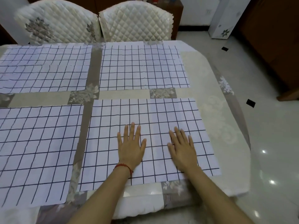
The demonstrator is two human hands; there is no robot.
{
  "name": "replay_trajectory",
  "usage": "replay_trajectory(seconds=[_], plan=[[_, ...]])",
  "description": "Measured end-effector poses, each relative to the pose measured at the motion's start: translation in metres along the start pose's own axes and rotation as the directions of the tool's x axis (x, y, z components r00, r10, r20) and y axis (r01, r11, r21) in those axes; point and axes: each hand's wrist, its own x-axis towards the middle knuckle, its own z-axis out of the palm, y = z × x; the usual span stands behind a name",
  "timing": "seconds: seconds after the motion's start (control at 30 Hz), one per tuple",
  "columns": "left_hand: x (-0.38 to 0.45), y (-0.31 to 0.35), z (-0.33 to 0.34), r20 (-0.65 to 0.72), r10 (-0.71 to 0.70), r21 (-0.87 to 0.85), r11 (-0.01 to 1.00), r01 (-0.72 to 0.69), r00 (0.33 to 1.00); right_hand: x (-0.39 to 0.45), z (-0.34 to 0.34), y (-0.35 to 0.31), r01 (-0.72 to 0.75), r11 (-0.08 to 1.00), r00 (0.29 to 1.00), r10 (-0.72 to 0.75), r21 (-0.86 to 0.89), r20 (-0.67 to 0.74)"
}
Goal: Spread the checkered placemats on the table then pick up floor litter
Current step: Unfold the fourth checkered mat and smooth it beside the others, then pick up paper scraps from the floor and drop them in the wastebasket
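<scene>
Several white placemats with dark grid lines lie flat on the table [215, 97]. The near right placemat [145, 113] has both my palms pressed flat on it. My left hand [131, 147], with a red thread at the wrist, rests near its middle, fingers spread. A little to the right lies my right hand [182, 149], fingers also apart. Neither hand holds anything. Other placemats lie at near left [37, 151], far left [43, 68] and far right [142, 67]. No litter shows on the visible floor.
Two quilted cream chairs [134, 21] stand at the table's far side. A glossy white tiled floor [267, 135] with small black inlays runs along the right. A white floral cabinet [226, 18] and dark wooden furniture [275, 38] stand at the back right.
</scene>
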Motion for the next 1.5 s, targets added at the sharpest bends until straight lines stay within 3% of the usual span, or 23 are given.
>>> replay_trajectory(seconds=[0.17, 0.27, 0.37, 0.57, 0.7, 0.8, 1.0, 1.23, 1.5], plan=[[-0.005, 0.003, -0.009, 0.075, 0.014, -0.027, 1.000, -0.012, 0.997, -0.016, -0.037, 0.030, -0.111, 0.993, 0.988, 0.106, 0.034, 0.113], [-0.014, 0.014, -0.020, 0.141, -0.016, -0.079, 0.996, 0.027, 0.990, -0.037, -0.070, 0.042, -0.200, 0.946, 0.972, 0.159, 0.254, 0.172], [-0.021, 0.042, -0.031, 0.148, 0.020, -0.139, 0.990, 0.001, 0.989, -0.077, -0.093, 0.067, -0.305, 0.804, 0.951, 0.280, 0.510, 0.127], [-0.050, 0.151, -0.045, 0.207, 0.258, -0.300, 0.935, -0.189, 0.944, -0.176, -0.111, 0.152, -0.402, 0.675, 0.858, 0.513, 0.619, -0.002], [-0.081, 0.239, -0.046, 0.238, 0.411, -0.333, 0.886, -0.323, 0.880, -0.254, -0.111, 0.217, -0.463, 0.564, 0.784, 0.621, 0.684, 0.018], [-0.114, 0.310, -0.044, 0.249, 0.461, -0.402, 0.850, -0.342, 0.852, -0.313, -0.112, 0.265, -0.482, 0.495, 0.736, 0.677, 0.723, 0.028], [-0.181, 0.419, -0.016, 0.425, 0.510, -0.486, 0.825, -0.287, 0.748, -0.415, -0.096, 0.342, -0.557, 0.301, 0.604, 0.786, 0.774, 0.129], [-0.205, 0.449, 0.039, 0.620, 0.434, -0.478, 0.870, -0.125, 0.654, -0.462, -0.065, 0.404, -0.617, 0.088, 0.457, 0.849, 0.782, 0.265], [-0.146, 0.484, 0.096, 0.740, 0.199, -0.451, 0.855, 0.255, 0.642, -0.398, -0.063, 0.489, -0.654, 0.004, 0.437, 0.819, 0.757, 0.373]])
